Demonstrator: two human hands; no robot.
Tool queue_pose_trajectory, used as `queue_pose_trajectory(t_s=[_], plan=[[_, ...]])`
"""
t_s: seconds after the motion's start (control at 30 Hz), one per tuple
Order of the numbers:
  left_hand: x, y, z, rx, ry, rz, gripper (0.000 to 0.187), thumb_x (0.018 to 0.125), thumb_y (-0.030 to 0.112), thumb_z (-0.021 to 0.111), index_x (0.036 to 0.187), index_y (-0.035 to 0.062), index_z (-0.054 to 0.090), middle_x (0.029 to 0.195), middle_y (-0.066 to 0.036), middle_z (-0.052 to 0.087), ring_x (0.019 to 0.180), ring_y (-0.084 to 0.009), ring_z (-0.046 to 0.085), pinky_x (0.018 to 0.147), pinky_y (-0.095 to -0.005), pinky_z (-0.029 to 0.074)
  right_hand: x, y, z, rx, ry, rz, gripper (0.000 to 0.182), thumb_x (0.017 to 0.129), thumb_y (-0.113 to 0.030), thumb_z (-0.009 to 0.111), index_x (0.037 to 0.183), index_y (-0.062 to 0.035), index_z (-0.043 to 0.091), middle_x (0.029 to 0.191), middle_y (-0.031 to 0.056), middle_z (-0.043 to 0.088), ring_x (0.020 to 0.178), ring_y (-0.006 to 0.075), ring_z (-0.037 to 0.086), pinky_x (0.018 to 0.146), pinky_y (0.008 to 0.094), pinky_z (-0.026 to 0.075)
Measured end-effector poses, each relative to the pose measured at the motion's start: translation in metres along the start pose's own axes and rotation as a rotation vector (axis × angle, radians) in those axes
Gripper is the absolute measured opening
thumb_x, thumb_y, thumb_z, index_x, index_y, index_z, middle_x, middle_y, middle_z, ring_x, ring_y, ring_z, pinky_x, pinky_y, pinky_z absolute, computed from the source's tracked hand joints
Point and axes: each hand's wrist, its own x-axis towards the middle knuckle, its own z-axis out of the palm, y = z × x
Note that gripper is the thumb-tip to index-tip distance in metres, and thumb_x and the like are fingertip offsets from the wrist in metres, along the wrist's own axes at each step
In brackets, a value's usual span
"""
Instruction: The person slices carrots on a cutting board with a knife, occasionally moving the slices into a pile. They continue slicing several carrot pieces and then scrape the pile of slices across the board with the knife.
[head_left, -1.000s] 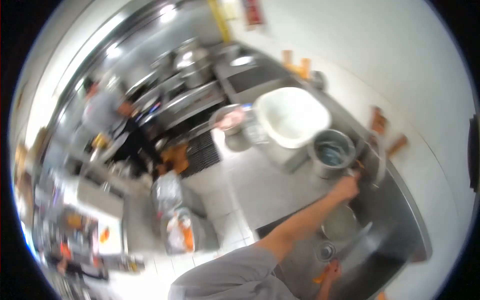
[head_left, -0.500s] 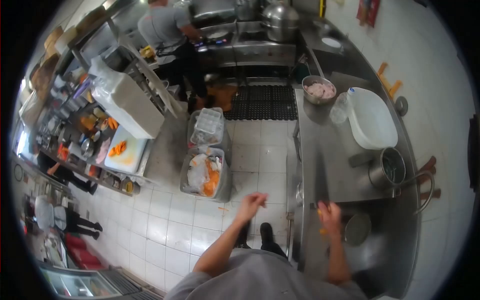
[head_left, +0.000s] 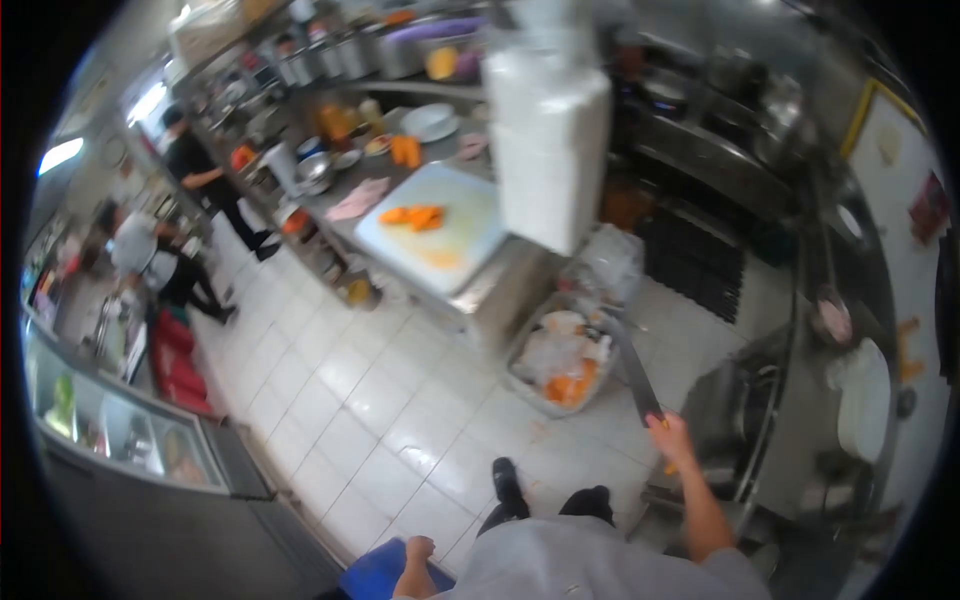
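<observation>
My right hand (head_left: 672,440) is closed round the yellow handle of a large kitchen knife (head_left: 636,372). Its long dark blade points up and away, beside the waste bin. Low in the view, my left hand (head_left: 419,549) hangs with curled fingers and nothing visible in it, close to a blue object (head_left: 385,572) whose kind I cannot make out. Ahead, a white cutting board (head_left: 437,258) lies on the steel counter with orange vegetable pieces (head_left: 412,217) on it.
A bin of food scraps (head_left: 535,392) stands on the tiled floor (head_left: 385,425) by the counter's corner. Tall wrapped white containers (head_left: 550,150) rise beside the board. A steel sink counter (head_left: 815,505) runs along the right. Two people (head_left: 208,175) (head_left: 150,255) stand at the left.
My view has swung left, away from the sink counter and towards the cutting board. The knife has come away from over the sink counter in my right hand. My left hand has dropped lower.
</observation>
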Motion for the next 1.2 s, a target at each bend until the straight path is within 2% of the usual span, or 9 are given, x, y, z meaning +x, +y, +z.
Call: queue_pose_trajectory(t_s=[0.1, 0.17, 0.3, 0.43, 0.7, 0.93, 1.0, 1.1, 1.2], plan=[[-0.019, -0.043, -0.002, -0.108, 0.121, -0.074, 0.024, 0.081, 0.029, 0.066, 0.097, 0.0153, 0.077, 0.099, -0.006, 0.075, 0.095, -0.0296, 0.071, 0.077, -0.0445, 0.057, 0.021, 0.108, 0.041, -0.428, -0.002, -0.016, 0.045, 0.089, -0.039, 0.070, 0.077, 0.0018, 0.057, 0.066, 0.0199, 0.058, 0.059, 0.0326, 0.055, 0.059, 0.0426, 0.045], [-0.028, -0.057, -0.013, -0.458, 0.123, -0.193, 0.024, 0.082, 0.027, 0.066, 0.097, 0.0122, 0.076, 0.095, -0.008, 0.075, 0.089, -0.0270, 0.072, 0.075, -0.0413, 0.058, 0.002, 0.123, 0.065, -0.390, 0.019, -0.086, 0.042, 0.092, -0.036, 0.070, 0.071, -0.0014, 0.058, 0.058, 0.0088, 0.055, 0.057, 0.0187, 0.054, 0.053, 0.0397, 0.042], [0.000, -0.039, -0.045, -1.074, 0.181, -0.274, 0.025, 0.085, 0.024, 0.065, 0.098, 0.0058, 0.075, 0.088, -0.013, 0.075, 0.078, -0.0218, 0.073, 0.071, -0.0349, 0.058, -0.021, 0.021, 0.103, -0.312, 0.003, 0.056, 0.045, 0.091, -0.038, 0.069, 0.074, 0.0004, 0.055, 0.065, 0.0177, 0.060, 0.057, 0.0304, 0.057, 0.056, 0.0407, 0.046], [0.096, 0.004, -0.130, -0.660, 0.544, 0.136, 0.030, 0.093, 0.030, 0.062, 0.097, 0.0025, 0.075, 0.082, -0.012, 0.075, 0.077, -0.0203, 0.073, 0.067, -0.0353, 0.056, 0.026, -0.138, 0.151, 0.140, -0.395, 0.177, 0.033, 0.099, -0.028, 0.064, 0.079, -0.0035, 0.057, 0.063, 0.0006, 0.057, 0.051, 0.0059, 0.050, 0.046, 0.0259, 0.039], [0.052, 0.134, -0.450, -1.243, 0.672, 0.441, 0.031, 0.097, 0.026, 0.065, 0.107, -0.0024, 0.071, 0.089, -0.009, 0.074, 0.084, -0.0144, 0.069, 0.077, -0.0271, 0.052, 0.142, -0.294, 0.257, 0.401, -0.748, -0.185, 0.021, 0.102, -0.017, 0.056, 0.090, -0.0011, 0.053, 0.064, 0.0024, 0.056, 0.050, 0.0087, 0.051, 0.047, 0.0264, 0.041], [0.056, 0.178, -0.603, -1.046, 0.810, 0.680, 0.024, 0.097, 0.019, 0.065, 0.106, -0.0032, 0.070, 0.090, -0.010, 0.073, 0.084, -0.0143, 0.068, 0.078, -0.0296, 0.053, 0.197, -0.348, 0.277, 0.306, -0.402, -0.099, 0.015, 0.104, -0.016, 0.048, 0.106, -0.0007, 0.046, 0.075, 0.0119, 0.067, 0.054, 0.0133, 0.063, 0.045, 0.0284, 0.048], [0.076, 0.201, -0.650, -0.927, 0.843, 0.761, 0.020, 0.095, 0.015, 0.066, 0.105, -0.0011, 0.070, 0.092, -0.011, 0.073, 0.084, -0.0189, 0.070, 0.079, -0.0301, 0.053, 0.209, -0.345, 0.281, 0.269, -0.311, -0.101, 0.021, 0.102, -0.013, 0.048, 0.118, 0.0010, 0.045, 0.079, 0.0176, 0.069, 0.055, 0.0181, 0.065, 0.047, 0.0334, 0.049], [0.114, 0.236, -0.711, -0.636, 0.931, 0.979, 0.014, 0.091, 0.009, 0.066, 0.103, 0.0023, 0.070, 0.095, -0.013, 0.071, 0.087, -0.0277, 0.069, 0.080, -0.0329, 0.053, 0.217, -0.328, 0.295, -0.251, -0.023, -0.352, 0.048, 0.095, -0.006, 0.049, 0.141, -0.0002, 0.038, 0.076, 0.0299, 0.064, 0.065, 0.0475, 0.063, 0.063, 0.0536, 0.048], [0.157, 0.266, -0.767, -0.364, 0.936, 1.196, 0.014, 0.087, 0.006, 0.067, 0.101, 0.0039, 0.067, 0.099, -0.013, 0.068, 0.092, -0.0335, 0.065, 0.080, -0.0376, 0.053, 0.210, -0.336, 0.314, -0.358, -0.071, -0.138, 0.057, 0.094, -0.005, 0.048, 0.148, -0.0024, 0.032, 0.078, 0.0320, 0.063, 0.073, 0.0511, 0.062, 0.068, 0.0559, 0.048]])
